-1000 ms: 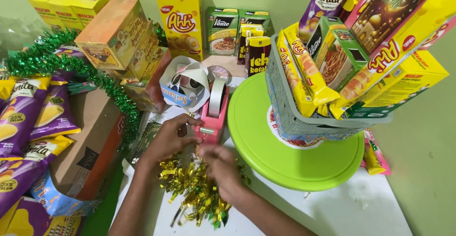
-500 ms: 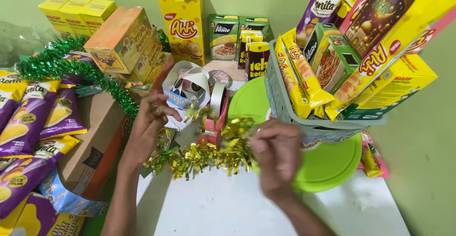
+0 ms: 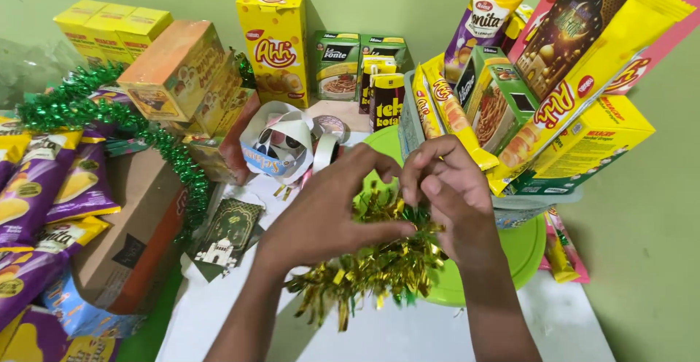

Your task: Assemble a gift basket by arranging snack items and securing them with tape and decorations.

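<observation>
My left hand (image 3: 324, 216) and my right hand (image 3: 448, 194) meet over the middle of the white table, both pinching a bunch of gold and green tinsel garland (image 3: 372, 271). The tinsel hangs below the fingers and drapes over the near rim of a lime green round tray (image 3: 525, 249). On that tray stands a grey basket (image 3: 408, 125) packed upright with snack boxes and long yellow wafer packs (image 3: 576, 99). My fingertips sit just in front of the basket's left wall.
A roll holder with tapes and ribbon (image 3: 288, 147) lies behind my left hand. Left are a green tinsel garland (image 3: 109, 118), a brown carton (image 3: 138, 231), purple chip bags (image 3: 44, 194) and orange boxes (image 3: 182, 74). A tall yellow box (image 3: 273, 41) and small cartons stand at the back.
My hands, spread apart half a second ago with the tinsel stretched between them, have come together over the tinsel. The tinsel is now bunched and raised toward the tray and basket.
</observation>
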